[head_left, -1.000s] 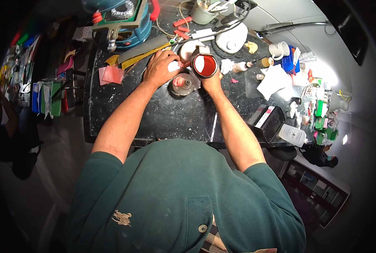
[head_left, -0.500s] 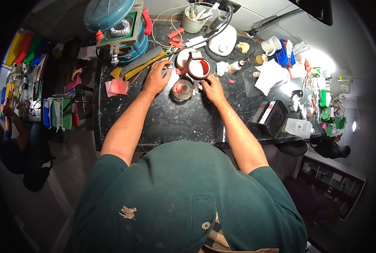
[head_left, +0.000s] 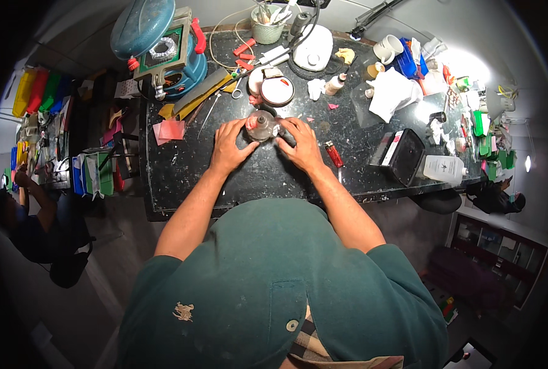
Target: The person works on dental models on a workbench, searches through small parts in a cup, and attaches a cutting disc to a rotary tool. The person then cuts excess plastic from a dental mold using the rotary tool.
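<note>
A: Biggest first?
B: Black worktop point(head_left: 255, 178), speckled, cluttered along the back. Back-left there's a blue-green machine point(head_left: 163, 46) w/ a red handle. White round appliance point(head_left: 313, 48) back-centre, black box point(head_left: 406, 157) on the right edge.
A: Hands?
B: Both at the middle. Left hand point(head_left: 231, 146) has fingers curled against the left side of a small round metal cylinder point(head_left: 262, 126). Right hand point(head_left: 300, 141) meets it from the right, fingertips on its rim.
A: Grip?
B: Each grip is pressed onto the cylinder, one per side. Can't tell how tight, fingertips partly hidden.
A: Where's the cylinder sit?
B: On the worktop, centre, betw. the two hands, just in front of a shallow white dish point(head_left: 277, 91) w/ a pinkish inside.
A: Small stuff?
B: Pink sheet point(head_left: 170, 130) left of the left hand, apart from it. Red lighter point(head_left: 333, 154) just right of the right wrist.
</note>
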Demonstrator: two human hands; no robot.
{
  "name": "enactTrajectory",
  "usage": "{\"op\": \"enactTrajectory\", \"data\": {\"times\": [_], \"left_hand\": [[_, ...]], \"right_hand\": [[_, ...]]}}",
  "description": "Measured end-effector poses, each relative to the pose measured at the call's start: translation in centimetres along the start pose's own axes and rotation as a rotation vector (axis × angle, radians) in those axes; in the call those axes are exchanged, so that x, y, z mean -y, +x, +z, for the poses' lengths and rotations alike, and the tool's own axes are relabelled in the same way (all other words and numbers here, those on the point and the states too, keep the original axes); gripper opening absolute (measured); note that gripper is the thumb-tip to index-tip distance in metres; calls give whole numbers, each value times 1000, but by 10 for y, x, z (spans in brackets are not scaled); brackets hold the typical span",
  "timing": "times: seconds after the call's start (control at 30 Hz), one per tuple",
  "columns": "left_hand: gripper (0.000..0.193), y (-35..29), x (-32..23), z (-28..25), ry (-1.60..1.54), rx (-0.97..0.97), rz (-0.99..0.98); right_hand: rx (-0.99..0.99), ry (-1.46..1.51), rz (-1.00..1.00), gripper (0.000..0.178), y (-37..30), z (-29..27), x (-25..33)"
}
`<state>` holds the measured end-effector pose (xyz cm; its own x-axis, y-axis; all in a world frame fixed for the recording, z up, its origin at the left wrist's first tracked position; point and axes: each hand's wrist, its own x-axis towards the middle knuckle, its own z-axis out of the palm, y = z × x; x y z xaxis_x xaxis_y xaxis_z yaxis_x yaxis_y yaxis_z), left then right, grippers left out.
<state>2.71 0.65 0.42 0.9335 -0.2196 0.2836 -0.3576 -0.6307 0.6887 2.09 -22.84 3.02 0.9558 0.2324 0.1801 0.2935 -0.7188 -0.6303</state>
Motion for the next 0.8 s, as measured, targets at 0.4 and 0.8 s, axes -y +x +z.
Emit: {"op": "enactTrajectory", "data": {"times": [0.4, 0.8], "left_hand": [[63, 7, -20, 25, 18, 37, 8], [85, 13, -49, 39, -2, 19, 30]], "right_hand": [[-563, 2, 490, 29, 4, -85, -95], [-143, -35, 266, 22, 12, -26, -63]]}}
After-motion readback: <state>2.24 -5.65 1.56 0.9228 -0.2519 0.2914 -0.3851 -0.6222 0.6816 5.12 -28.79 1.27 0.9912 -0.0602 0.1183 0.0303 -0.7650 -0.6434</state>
